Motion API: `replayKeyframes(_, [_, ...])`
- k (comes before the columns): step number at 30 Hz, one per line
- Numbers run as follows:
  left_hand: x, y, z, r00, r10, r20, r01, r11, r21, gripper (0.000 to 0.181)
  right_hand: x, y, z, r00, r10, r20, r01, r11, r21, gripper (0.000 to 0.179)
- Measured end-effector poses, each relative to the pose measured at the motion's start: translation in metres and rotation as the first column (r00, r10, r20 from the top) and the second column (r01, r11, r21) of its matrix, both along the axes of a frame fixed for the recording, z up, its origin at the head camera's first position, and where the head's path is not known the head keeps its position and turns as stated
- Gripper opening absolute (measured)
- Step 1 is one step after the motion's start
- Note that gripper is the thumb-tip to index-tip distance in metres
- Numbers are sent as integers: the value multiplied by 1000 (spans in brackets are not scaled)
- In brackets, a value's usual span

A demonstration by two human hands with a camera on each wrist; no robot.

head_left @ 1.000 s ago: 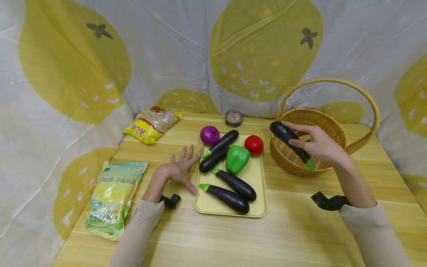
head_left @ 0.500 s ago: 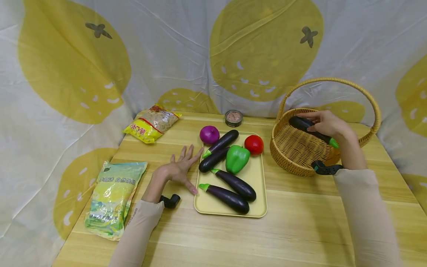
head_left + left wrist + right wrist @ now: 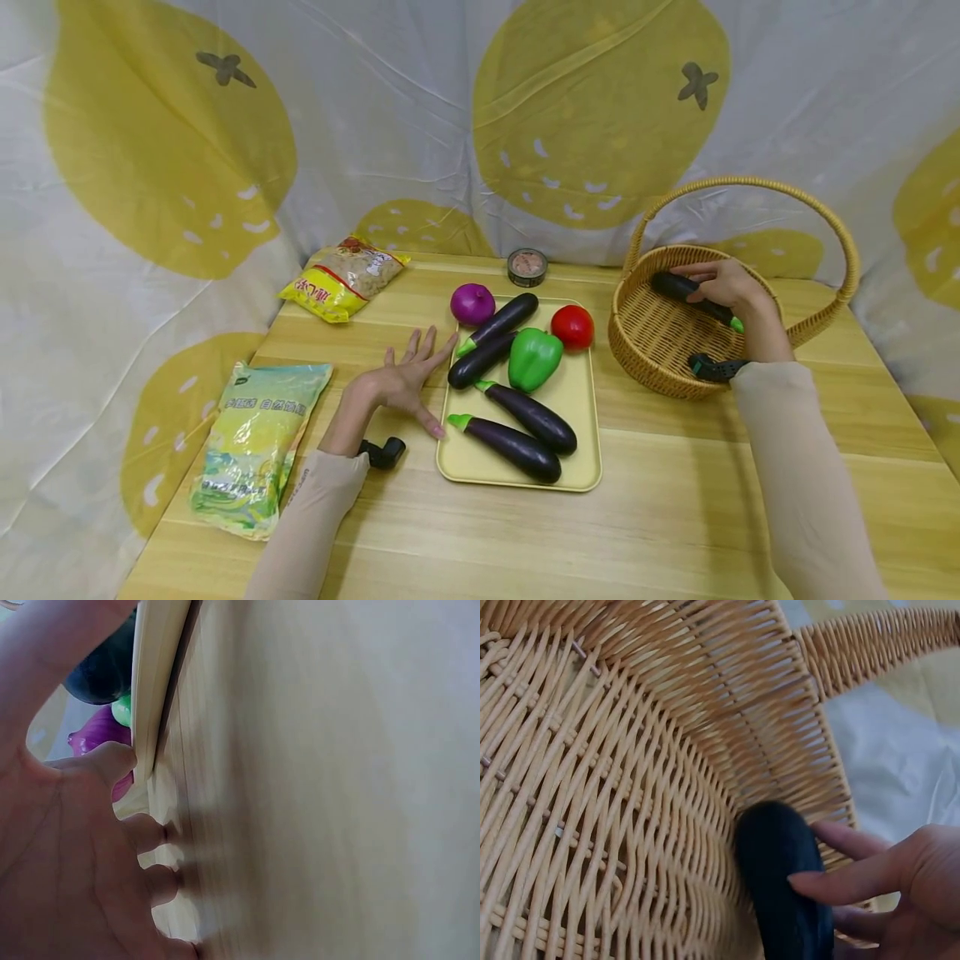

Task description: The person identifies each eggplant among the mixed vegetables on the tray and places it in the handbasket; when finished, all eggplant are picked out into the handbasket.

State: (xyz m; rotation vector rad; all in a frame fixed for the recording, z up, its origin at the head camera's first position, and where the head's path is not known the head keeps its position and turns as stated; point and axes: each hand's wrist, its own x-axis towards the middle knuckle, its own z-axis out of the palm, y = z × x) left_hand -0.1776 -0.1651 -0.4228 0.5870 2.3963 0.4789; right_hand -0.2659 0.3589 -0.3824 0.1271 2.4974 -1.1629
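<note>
My right hand [image 3: 726,287] grips a dark purple eggplant [image 3: 675,287] inside the wicker basket [image 3: 637,367], near its back wall. In the right wrist view, thumb and fingers lie on either side of the eggplant [image 3: 780,877], close to the woven wall. My left hand [image 3: 405,379] is spread at the left edge of the pale yellow tray [image 3: 585,417], thumb and index finger at its rim. On the tray lie several eggplants [image 3: 510,450], a green bell pepper [image 3: 534,358], a red tomato [image 3: 572,327] and a purple onion [image 3: 472,304] at the back left corner.
A tall arched handle [image 3: 750,182] rises over the basket. At the left lie a yellow snack bag [image 3: 345,277] and a green-yellow plastic packet [image 3: 258,446]. A small round tin [image 3: 527,266] stands behind the tray, before a patterned curtain [image 3: 420,108].
My right hand has carried the eggplant from above the basket's front left rim back and down into the basket. The left hand and the tray have stayed put.
</note>
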Motion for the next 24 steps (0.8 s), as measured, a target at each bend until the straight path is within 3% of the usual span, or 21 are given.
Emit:
replayKeyframes(4, [1, 0, 1, 1000, -2, 3, 2, 1000, -3, 151, -5, 6, -8, 1000, -21, 15, 21, 999, -39, 63])
replayKeyframes(9, [1, 0, 3, 1000, 0, 4, 0, 1000, 7, 151, -9, 10, -13, 1000, 3, 15, -3, 1000, -2, 60])
replayKeyframes(16, [1, 0, 3, 1000, -5, 8, 5, 1000, 10, 150, -9, 13, -10, 999, -14, 36, 17, 996, -87, 61])
replayKeyframes(24, [1, 0, 3, 1000, -10, 2, 10, 1000, 5, 150, -5, 14, -3, 1000, 25, -8, -26, 999, -25, 56])
